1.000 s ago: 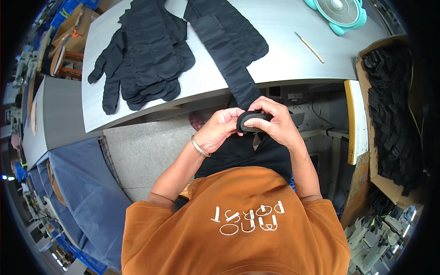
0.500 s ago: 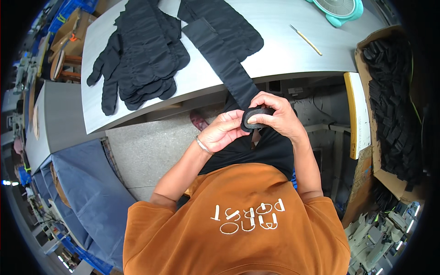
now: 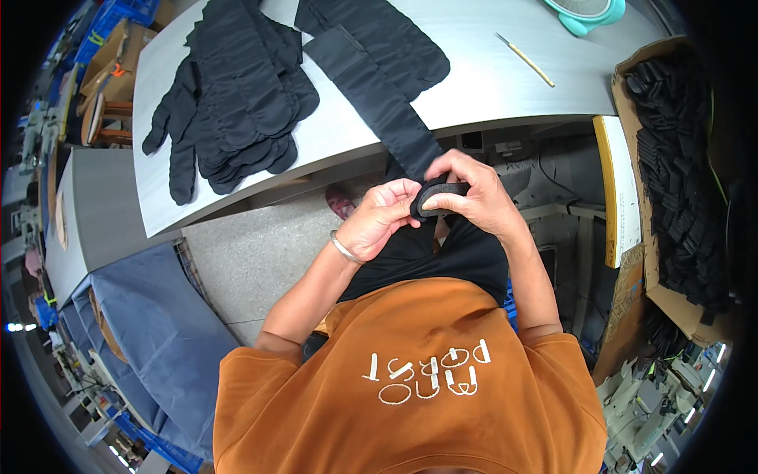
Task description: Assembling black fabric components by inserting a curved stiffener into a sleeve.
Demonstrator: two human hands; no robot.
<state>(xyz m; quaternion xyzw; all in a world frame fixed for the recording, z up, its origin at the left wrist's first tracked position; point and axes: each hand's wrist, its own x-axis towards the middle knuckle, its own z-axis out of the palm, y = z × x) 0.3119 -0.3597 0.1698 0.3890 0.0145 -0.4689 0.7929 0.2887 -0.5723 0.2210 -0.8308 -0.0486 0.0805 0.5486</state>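
Work table: a pale table (image 3: 482, 91) curves across the upper part of the view, above a grey speckled floor (image 3: 237, 272).
Black loop: a dark, thick band of material (image 3: 430, 192), bent round on itself, is held in the air just off the table's near edge, above the lap.
Right hand: the right hand (image 3: 478, 197) grasps the loop, its thumb laid along the inner side and its fingers bent over the far side.
Left hand: the left hand (image 3: 380, 217) pinches the loop's left edge between thumb and fingers; the exact contact is partly hidden.
Black strip: a long flat strip (image 3: 395, 118) slants from the table down to the right fingers; whether it joins the loop cannot be told.
Wrist and clothes: a silvery bracelet (image 3: 345, 248) circles the left wrist; below are black trousers (image 3: 442, 265) and an orange-brown shirt (image 3: 410, 332) with white lettering.
Fabric stacks: a layered black pile (image 3: 253, 95) lies on the table's left, and a smaller black stack (image 3: 414, 51) lies partly under the strip.
Slim tool: a yellowish-handled tool (image 3: 530, 63) with a thin tip lies right of them, near a turquoise fan (image 3: 584, 22) cut by the frame.
Right side: a cardboard box (image 3: 626, 99) holds many black pieces (image 3: 671, 189).
Left side: blue-grey cloth (image 3: 162, 316) hangs in folds.
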